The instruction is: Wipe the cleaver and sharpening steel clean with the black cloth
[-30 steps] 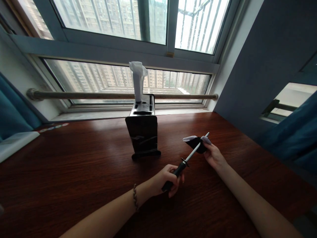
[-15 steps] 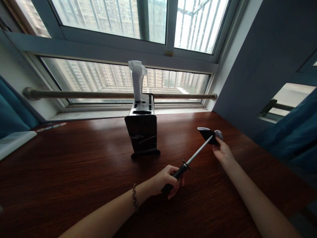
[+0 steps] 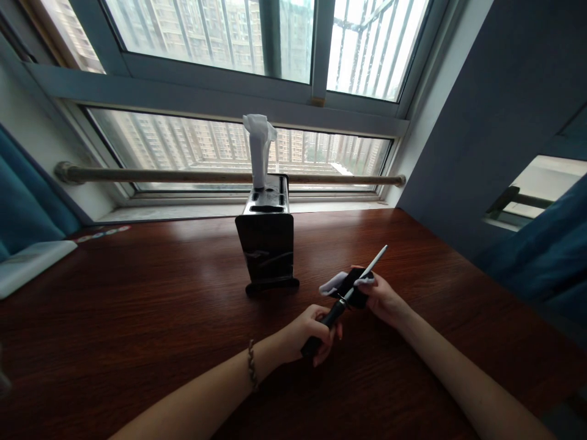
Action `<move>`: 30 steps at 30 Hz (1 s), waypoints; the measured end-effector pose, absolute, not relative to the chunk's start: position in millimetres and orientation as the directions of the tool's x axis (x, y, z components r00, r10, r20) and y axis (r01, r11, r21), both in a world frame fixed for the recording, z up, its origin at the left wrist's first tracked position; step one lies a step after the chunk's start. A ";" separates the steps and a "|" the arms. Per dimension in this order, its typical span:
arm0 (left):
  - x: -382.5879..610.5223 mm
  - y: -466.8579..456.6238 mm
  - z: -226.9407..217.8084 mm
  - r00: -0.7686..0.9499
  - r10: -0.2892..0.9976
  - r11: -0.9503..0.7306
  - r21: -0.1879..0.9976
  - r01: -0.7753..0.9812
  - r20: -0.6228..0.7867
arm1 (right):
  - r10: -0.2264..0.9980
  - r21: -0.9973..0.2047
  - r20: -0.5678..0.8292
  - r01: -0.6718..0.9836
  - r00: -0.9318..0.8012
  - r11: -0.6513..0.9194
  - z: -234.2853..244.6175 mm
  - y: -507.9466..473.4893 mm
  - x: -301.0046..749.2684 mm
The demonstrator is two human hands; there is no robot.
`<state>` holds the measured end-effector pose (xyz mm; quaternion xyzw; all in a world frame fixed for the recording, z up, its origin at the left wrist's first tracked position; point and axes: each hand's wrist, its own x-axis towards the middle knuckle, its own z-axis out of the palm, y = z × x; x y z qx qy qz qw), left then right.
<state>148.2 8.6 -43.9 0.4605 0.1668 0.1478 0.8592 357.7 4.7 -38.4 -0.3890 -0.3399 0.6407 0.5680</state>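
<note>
My left hand [image 3: 316, 333] is closed around the black handle of a sharpening steel [image 3: 378, 255], whose pale rod points up and to the right. My right hand [image 3: 383, 299] grips a black and white cloth [image 3: 348, 282] against the lower part of the rod, near the guard. Part of the cloth is folded over the rod, and its white end sticks out to the left. The rod's tip shows bare beyond the fingers. Behind my hands stands a black knife block [image 3: 268, 247] with a metal slotted top. A white wrapped item [image 3: 260, 150] rises upright from one slot.
The brown wooden table [image 3: 160, 318] reaches back to the window sill. A horizontal rail [image 3: 192, 176] crosses before the window. A white flat object [image 3: 32, 263] lies at the left edge by a blue curtain [image 3: 32, 195]. Another blue curtain [image 3: 545, 238] hangs at the right.
My right hand has slid the cloth down the rod from its tip to near the guard. My left hand keeps its hold on the handle. The view has shifted slightly.
</note>
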 end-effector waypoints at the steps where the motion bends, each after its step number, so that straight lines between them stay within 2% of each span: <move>1: 148.0 9.0 -42.0 0.899 0.407 0.533 0.841 -0.093 -0.158 | 0.985 -0.870 -0.137 -0.463 -0.106 -0.171 -39.7 1.0 351.1; 3: 147.9 9.8 -38.7 0.895 0.409 0.529 0.845 -0.075 -0.177 | 0.972 -0.855 -0.169 -0.466 -0.165 -0.228 -42.4 -3.8 342.5; 6: 149.3 8.4 -36.9 0.875 0.436 0.503 0.863 -0.044 -0.210 | 0.974 -0.854 -0.168 -0.472 -0.150 -0.220 -44.7 -5.2 339.3; 13: 157.2 -17.8 -38.6 0.709 0.655 0.323 0.945 0.050 -0.261 | 0.974 -0.873 -0.180 -0.434 -0.137 -0.222 -37.8 -6.5 339.3; 16: 158.6 -24.2 -37.8 0.674 0.694 0.268 0.960 0.085 -0.253 | 0.975 -0.888 -0.205 -0.402 -0.085 -0.222 -35.2 -9.4 336.1; 21: 158.2 -22.5 -38.3 0.674 0.683 0.277 0.954 0.119 -0.282 | 0.969 -0.865 -0.249 -0.451 0.007 -0.219 -31.8 -9.0 336.1; 30: 156.2 -14.3 -34.0 0.737 0.609 0.356 0.931 0.079 -0.295 | 0.951 -0.858 -0.200 -0.510 0.237 -0.053 -25.6 10.3 366.5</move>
